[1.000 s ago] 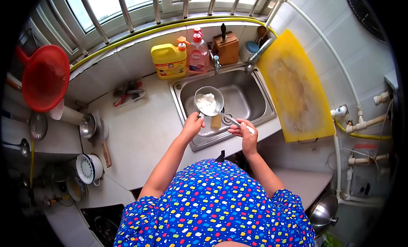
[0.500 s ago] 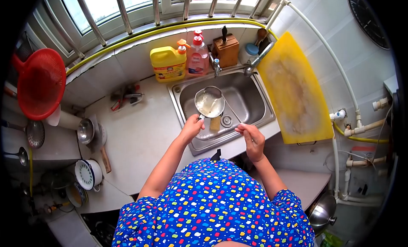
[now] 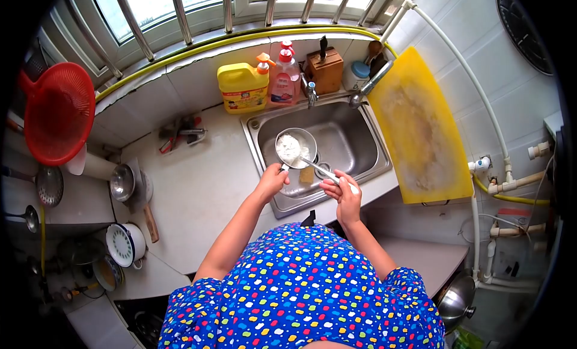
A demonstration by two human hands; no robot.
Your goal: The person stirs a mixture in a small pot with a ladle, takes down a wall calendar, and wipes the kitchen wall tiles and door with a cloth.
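My left hand (image 3: 273,181) is closed on the handle of a small round pan (image 3: 309,137), held over the left part of the steel sink (image 3: 357,136). A white, lumpy substance (image 3: 288,148) lies in the pan. In my right hand (image 3: 343,193) is a long-handled utensil (image 3: 324,175), with the fingers closed round its pale handle end. The utensil slants up and left, and its far end reaches into the pan, where the substance partly hides it. Below the pan, a brown sponge (image 3: 307,174) rests in the sink beside the drain.
Behind the sink stand a yellow jug (image 3: 243,89), a pink bottle (image 3: 283,80), a knife block (image 3: 325,71) and a faucet (image 3: 312,95). A yellow board (image 3: 418,127) leans at the right. At the left are a red strainer (image 3: 59,113) and a white enamel pot (image 3: 125,244).
Half a second ago the utensil's bowl showed at the pan's upper rim; now its far end is down in the white substance. My right hand has turned and moved slightly left.
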